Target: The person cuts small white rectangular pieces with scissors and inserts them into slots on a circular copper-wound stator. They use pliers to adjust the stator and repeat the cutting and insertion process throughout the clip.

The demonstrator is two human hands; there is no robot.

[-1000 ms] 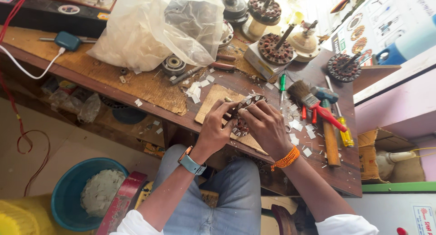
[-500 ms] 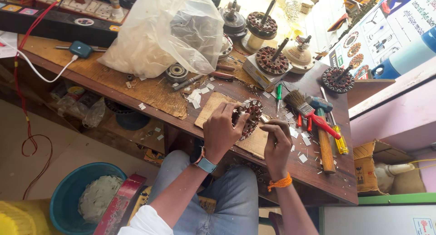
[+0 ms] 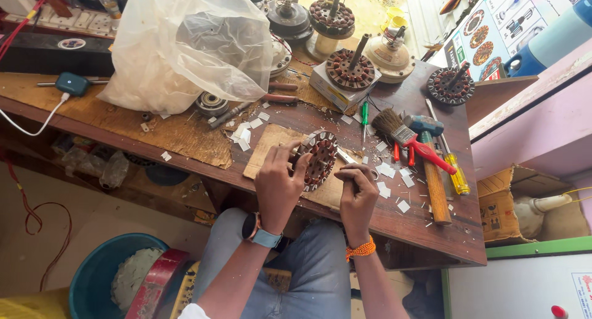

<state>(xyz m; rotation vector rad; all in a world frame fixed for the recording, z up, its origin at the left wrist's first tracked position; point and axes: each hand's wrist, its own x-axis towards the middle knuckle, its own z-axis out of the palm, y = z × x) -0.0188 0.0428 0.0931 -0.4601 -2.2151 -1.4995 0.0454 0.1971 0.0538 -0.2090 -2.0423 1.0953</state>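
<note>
Gripping a round, slotted motor stator [image 3: 319,159] on its edge, the left hand [image 3: 279,184] curls its fingers around the near-left rim and holds the part tilted over a scrap of cardboard [image 3: 271,147] near the front of a worn wooden workbench [image 3: 425,233]. Just to its right, the right hand [image 3: 357,194] is closed into a loose fist, fingertips pinched together beside the stator's lower edge; what they pinch is too small to make out. A brush with a red handle [image 3: 410,140], a hammer [image 3: 431,171] and a yellow-handled screwdriver [image 3: 453,168] lie to the right, among small white paper slips [image 3: 387,170] scattered across the wood. Farther back stand several other stators on shafts [image 3: 350,68], and a large crumpled plastic bag [image 3: 185,44] fills the far left. A blue tub [image 3: 92,276] sits on the floor, near left.
</note>
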